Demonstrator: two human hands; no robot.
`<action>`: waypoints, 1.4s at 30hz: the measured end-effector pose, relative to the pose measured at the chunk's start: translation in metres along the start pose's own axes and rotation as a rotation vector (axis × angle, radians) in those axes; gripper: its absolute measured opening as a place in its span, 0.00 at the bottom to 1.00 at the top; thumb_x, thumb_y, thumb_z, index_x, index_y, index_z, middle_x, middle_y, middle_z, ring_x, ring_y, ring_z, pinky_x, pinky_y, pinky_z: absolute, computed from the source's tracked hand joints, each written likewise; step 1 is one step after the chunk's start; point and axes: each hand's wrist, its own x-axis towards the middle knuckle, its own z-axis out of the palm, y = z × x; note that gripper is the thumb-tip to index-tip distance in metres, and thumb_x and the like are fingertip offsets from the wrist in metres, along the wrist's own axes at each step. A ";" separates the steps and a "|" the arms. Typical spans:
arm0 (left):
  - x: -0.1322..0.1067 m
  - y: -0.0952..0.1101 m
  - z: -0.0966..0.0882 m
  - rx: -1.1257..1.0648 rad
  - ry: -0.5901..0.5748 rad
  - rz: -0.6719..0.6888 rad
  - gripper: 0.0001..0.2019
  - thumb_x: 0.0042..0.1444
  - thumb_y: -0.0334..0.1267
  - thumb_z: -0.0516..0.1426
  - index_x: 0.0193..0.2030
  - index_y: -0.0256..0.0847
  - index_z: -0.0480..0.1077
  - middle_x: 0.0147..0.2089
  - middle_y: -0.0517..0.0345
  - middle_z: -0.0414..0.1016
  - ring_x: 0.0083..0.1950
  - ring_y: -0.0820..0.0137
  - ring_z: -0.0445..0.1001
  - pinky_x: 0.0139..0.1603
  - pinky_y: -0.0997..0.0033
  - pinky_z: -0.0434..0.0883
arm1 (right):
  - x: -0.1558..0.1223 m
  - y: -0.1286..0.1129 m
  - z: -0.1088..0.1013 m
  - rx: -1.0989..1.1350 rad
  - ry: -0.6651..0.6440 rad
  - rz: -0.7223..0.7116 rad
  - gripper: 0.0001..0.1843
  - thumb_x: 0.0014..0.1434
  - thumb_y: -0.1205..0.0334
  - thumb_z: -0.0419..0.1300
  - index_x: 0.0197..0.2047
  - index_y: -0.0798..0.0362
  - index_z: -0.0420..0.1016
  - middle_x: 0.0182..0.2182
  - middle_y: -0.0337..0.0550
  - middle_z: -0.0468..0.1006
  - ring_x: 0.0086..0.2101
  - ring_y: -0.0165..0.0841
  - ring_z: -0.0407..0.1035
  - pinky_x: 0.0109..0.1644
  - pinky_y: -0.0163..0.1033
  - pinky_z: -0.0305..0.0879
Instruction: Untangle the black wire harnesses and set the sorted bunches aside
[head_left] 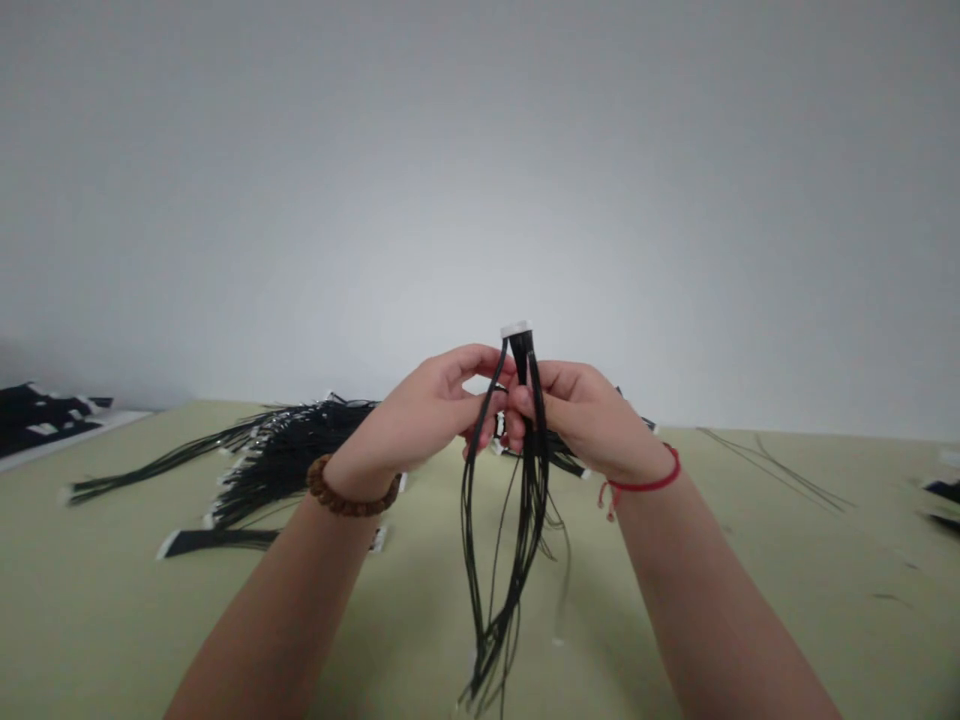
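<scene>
A wire harness (531, 470) of thin black wires hangs in front of me, its white connector (516, 329) at the top and its loose wire ends low down near the table's front. My left hand (450, 392) pinches at the wires just below the connector, thumb and fingers closed. From the other side my right hand (576, 410) grips the same bundle, its thumb close to the left fingertips. Wires partly cover both sets of fingertips.
Many black harnesses with white connectors lie piled (277, 460) on the greenish table (420, 620) at left. One single harness (217, 540) lies before the pile. Loose wires (780, 468) lie at right. More dark bundles (45, 415) rest at far left. A pale wall stands behind.
</scene>
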 end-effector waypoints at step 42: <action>0.013 -0.010 -0.056 -0.869 0.503 0.105 0.12 0.60 0.30 0.43 0.25 0.37 0.56 0.16 0.68 0.50 0.14 0.84 0.54 0.13 0.88 0.53 | 0.000 -0.003 -0.008 -0.469 -0.247 -0.361 0.08 0.59 0.63 0.52 0.34 0.56 0.69 0.31 0.45 0.69 0.33 0.30 0.64 0.39 0.39 0.61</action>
